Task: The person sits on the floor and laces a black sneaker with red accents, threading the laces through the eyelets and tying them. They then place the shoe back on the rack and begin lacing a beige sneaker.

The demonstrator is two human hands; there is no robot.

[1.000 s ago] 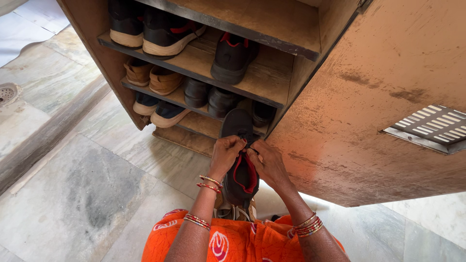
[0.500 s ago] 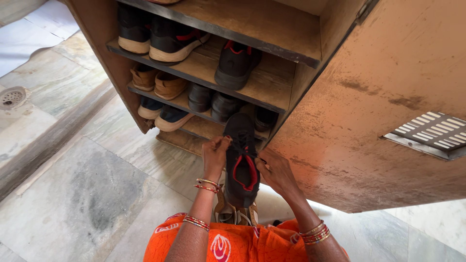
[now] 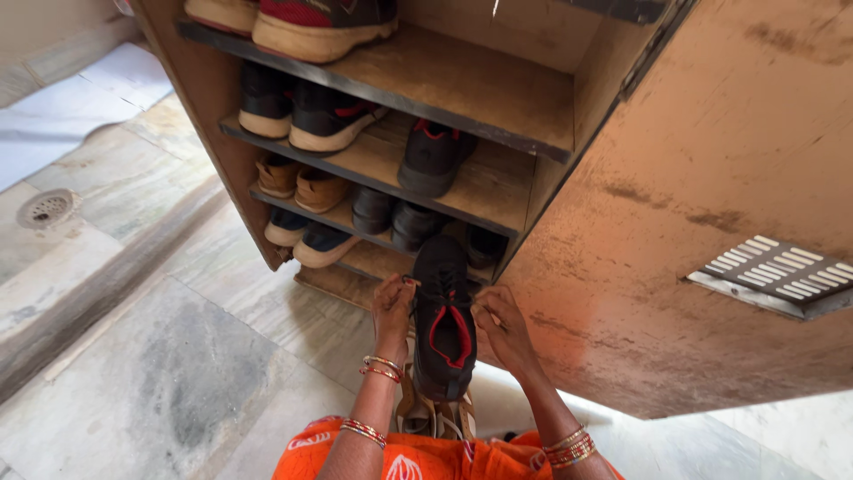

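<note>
Only the head view to go on: a black shoe with red lining (image 3: 442, 324) is held toe-forward just in front of the bottom shelf of the wooden shoe cabinet (image 3: 418, 84), above the marble floor (image 3: 178, 356). The left hand (image 3: 392, 307) has its fingers closed on the shoe's left edge near the laces, and the right hand (image 3: 503, 320) grips the right edge, fingers curled in; I can't tell if they're pinching laces or just the collar. I'd say good handling here means keeping both sides level and gripping evenly so the shoe doesn't twist. A pale sandal (image 3: 435, 413) lies right under the heel, and the open cabinet door (image 3: 711, 178) sits close on the right.
</note>
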